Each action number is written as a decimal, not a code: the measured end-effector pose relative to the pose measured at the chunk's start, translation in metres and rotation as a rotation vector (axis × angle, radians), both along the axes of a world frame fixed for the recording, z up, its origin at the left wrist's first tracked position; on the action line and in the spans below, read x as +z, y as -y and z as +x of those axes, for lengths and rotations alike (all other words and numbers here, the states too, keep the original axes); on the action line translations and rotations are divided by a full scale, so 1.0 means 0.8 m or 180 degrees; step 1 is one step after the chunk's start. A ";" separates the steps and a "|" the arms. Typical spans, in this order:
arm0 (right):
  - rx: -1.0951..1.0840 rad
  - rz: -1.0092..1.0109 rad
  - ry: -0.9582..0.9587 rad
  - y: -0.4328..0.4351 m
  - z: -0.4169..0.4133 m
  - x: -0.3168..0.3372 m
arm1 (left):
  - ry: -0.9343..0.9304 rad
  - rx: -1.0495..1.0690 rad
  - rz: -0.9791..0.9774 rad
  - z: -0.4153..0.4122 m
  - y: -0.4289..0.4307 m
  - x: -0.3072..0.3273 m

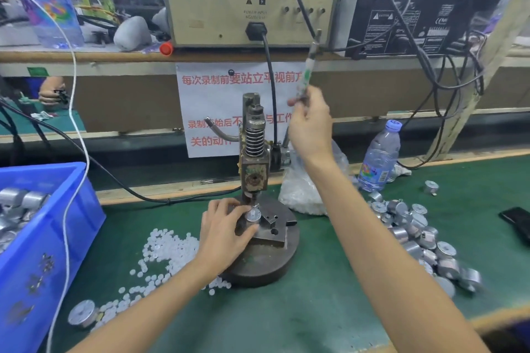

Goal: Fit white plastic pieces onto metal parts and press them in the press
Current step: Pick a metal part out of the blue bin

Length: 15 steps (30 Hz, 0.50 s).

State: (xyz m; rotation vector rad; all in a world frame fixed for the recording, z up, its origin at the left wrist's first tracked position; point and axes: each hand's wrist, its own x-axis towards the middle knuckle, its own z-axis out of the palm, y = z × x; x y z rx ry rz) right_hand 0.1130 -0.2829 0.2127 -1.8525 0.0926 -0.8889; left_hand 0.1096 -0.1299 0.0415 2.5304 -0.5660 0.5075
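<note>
Head view: the press (253, 149) stood mid-bench toward the far edge, its round base (266, 264) on the green bench (315, 309). The left hand (226, 228) had its grip pinched on the metal part (253, 215), thumb on the near side and fingers curled round the far-left side. It held the part on the fixture block (272, 231), just under the ram. The right hand (309, 123) had its grip closed round the lever (309, 66), which was raised, with the fist near the lever's lower end. The metal part was a short drum with its axis upright and its flat face up toward the ram. A white piece seemed to sit on that face, too small to be sure. The lever's long axis ran close to upright, leaning up and to the right, away from the person. The step looked like seat-and-press. To do it well, the part would want to sit flat and centred under the ram, with the white piece square on top. The left fingers should be low on the drum's side, clear of the ram's path, and the lever pulled down in one even stroke. A tilted part would likely crush or skew the plastic. Loose white plastic pieces (163, 249) lay left of the base toward the near edge. A heap of metal parts (413, 229) lay toward the right edge, and a blue crate (17, 281) with more sat at the left edge. A bag (301, 192) of white bits sat behind the base, with a bottle (380, 157) beside it.
</note>
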 end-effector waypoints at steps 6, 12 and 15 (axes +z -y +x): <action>0.0010 -0.0689 -0.1218 0.026 -0.040 -0.119 | 0.0608 -0.0346 0.0098 -0.028 0.018 -0.003; -0.0416 -0.0562 -0.1428 0.093 -0.092 -0.168 | 0.0891 -0.1322 0.0185 -0.051 0.094 0.021; -0.0759 -0.0441 -0.1254 0.138 -0.112 -0.165 | 0.0472 -0.1394 0.0187 -0.054 0.152 0.031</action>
